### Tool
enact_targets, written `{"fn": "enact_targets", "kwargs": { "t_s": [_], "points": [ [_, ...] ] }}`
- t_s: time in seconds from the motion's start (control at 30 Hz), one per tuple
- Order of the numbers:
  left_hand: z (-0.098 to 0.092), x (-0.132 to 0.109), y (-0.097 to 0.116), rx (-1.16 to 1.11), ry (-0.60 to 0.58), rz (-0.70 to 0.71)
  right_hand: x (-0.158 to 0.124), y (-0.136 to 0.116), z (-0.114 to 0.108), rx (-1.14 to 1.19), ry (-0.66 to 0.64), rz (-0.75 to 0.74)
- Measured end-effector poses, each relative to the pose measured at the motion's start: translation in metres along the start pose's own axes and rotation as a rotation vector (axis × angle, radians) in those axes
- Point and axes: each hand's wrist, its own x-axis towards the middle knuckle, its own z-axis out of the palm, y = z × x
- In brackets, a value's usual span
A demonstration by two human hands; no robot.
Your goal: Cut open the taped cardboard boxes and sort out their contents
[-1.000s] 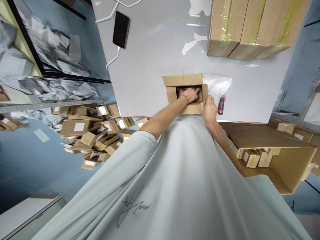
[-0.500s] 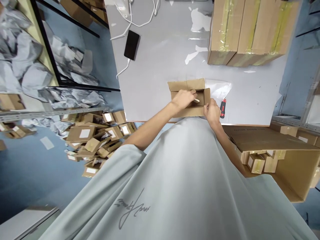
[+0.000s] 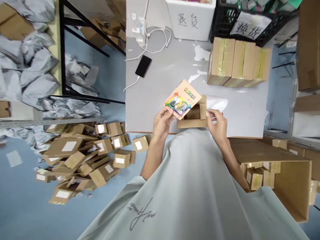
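Note:
My left hand point(image 3: 162, 125) pinches a peach-coloured printed card point(image 3: 182, 100) by its lower left corner. The card bears a rainbow-edged picture and lettering, and is held tilted above the table. Behind it stands an open small cardboard box point(image 3: 191, 124), its flaps raised and its left part hidden by the card. At the box's right side is my right hand point(image 3: 217, 125), fingers loosely curled and apart, with nothing seen in them. Whether it touches the flap I cannot tell. A white plastic bag point(image 3: 216, 102) lies just beyond the box.
Taped cartons point(image 3: 237, 63) stand at the table's right, before a black crate point(image 3: 250, 25) and a white bin point(image 3: 191, 21). At left lie a phone point(image 3: 143, 66) and a white cable point(image 3: 160, 43). Opened boxes point(image 3: 82, 153) heap on the floor; a large carton point(image 3: 290, 186) stands at right.
My left hand has come out of the box and now holds the card up at its left. My right hand has loosened from the box's edge. The view has shifted, showing the bin and crate.

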Motion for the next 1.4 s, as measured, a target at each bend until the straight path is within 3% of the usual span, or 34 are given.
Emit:
{"fn": "enact_targets", "kwargs": {
  "t_s": [0.1,0.2,0.37,0.63,0.97,1.17,1.27,1.4],
  "points": [
    [0.01,-0.004,-0.004,-0.144,-0.049,-0.1,0.016,-0.032,0.005,0.096,0.005,0.013],
    [0.025,-0.011,-0.003,-0.208,-0.068,-0.106,0.034,-0.046,0.02,0.228,-0.043,0.059],
    [0.039,-0.025,-0.001,-0.169,-0.109,0.0,0.042,-0.052,0.041,0.444,-0.058,0.092],
    [0.035,-0.038,0.001,-0.172,-0.122,0.055,0.031,-0.057,0.05,0.535,0.0,0.119],
    [0.019,-0.037,0.006,-0.186,-0.163,0.056,0.014,-0.067,0.062,0.435,0.084,0.089],
    [0.006,-0.032,0.005,-0.192,-0.173,0.041,-0.001,-0.086,0.073,0.098,0.209,-0.049],
    [-0.001,-0.032,0.005,-0.192,-0.145,0.104,-0.011,-0.103,0.082,-0.071,0.273,-0.136],
    [-0.018,-0.036,0.008,-0.039,-0.083,0.287,-0.024,-0.124,0.099,-0.096,0.201,-0.112]
  ]
}}
